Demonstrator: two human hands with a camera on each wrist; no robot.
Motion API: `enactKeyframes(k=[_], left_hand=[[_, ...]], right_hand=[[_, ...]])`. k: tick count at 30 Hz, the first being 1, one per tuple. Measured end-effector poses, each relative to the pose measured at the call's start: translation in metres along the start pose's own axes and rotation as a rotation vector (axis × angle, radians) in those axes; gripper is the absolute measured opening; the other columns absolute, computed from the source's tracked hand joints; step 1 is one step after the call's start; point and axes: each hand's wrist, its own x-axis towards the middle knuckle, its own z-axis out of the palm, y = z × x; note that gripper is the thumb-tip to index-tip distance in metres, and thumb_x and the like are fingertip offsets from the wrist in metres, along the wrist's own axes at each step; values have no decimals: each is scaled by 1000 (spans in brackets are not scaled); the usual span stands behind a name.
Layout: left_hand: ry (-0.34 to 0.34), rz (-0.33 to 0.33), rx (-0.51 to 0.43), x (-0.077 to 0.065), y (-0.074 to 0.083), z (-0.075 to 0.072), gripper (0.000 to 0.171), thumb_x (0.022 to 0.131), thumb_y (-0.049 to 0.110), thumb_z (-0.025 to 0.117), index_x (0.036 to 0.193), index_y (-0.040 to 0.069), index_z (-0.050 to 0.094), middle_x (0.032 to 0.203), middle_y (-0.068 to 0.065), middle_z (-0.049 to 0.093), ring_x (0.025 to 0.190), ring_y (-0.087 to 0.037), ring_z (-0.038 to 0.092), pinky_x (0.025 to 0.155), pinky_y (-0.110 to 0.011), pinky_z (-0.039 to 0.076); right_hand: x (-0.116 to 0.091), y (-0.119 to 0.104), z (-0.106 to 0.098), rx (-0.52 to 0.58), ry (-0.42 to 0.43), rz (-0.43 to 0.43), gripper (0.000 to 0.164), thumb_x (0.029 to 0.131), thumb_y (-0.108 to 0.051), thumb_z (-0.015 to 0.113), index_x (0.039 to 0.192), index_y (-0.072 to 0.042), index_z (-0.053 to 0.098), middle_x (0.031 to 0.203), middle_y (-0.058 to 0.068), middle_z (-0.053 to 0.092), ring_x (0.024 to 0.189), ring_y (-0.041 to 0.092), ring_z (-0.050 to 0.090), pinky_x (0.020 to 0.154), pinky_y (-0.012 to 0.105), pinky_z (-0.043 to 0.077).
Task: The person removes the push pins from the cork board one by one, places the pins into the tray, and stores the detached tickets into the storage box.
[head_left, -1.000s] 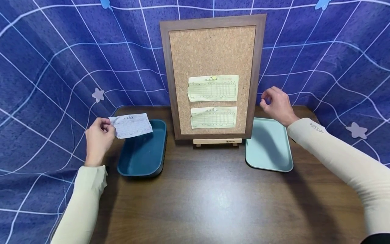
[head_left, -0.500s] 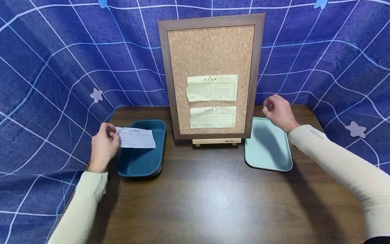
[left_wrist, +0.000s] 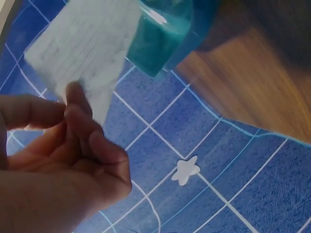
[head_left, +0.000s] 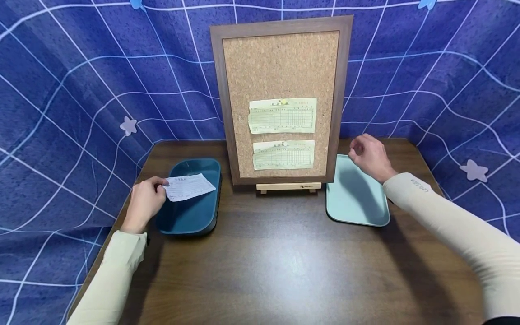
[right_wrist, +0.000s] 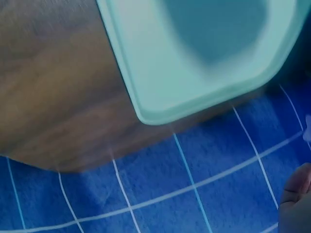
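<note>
In the head view, I see the left grip (head_left: 147,198), a bare hand, with thumb and finger pinched on the near edge of a thin white printed paper slip (head_left: 190,187). The slip is above the deep dark-teal rectangular plastic bin (head_left: 195,216) on the brown wooden worktop (head_left: 276,271). I judge the step in hand as carrying this slip at the bin; the next move calls for a light hold, because paper bends easily. The right grip (head_left: 370,155) is over the flat mint-green tray (head_left: 353,198), fingers curled toward the thumb; if something tiny is between them, I cannot tell.

In the left wrist view, I confirm the pinch, but the slip's top is cut off and its print is blurred. Whether it touches the bin, I cannot make out.

In the right wrist view, only a small piece of the right grip enters at the lower right corner, so its fingertips are hidden from me; the tray is cut off also.
</note>
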Motion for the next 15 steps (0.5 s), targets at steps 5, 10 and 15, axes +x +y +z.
enactKeyframes(k=[5,10,15], left_hand=[[-110,7,-2,-2,0,2,19,85,1,52,94,-1,69,82,-15,64,65,-29,50,57,-36,37],[-144,19,-8,-6,1,6,13,83,3,60,90,1,71,75,-9,65,69,-26,56,62,-37,41],[-183,56,-3,-10,3,13,8,83,7,67,85,2,73,77,-11,68,71,-28,60,68,-43,47]], right_hand=[[-11,4,9,5,-30,14,5,72,0,61,77,-1,61,75,11,56,70,27,54,65,41,41],[-18,7,14,21,-56,43,6,72,1,63,78,-2,62,76,11,56,71,27,55,65,42,41],[-23,10,17,27,-103,65,7,72,1,64,78,-2,62,76,10,56,70,26,55,64,41,41]])
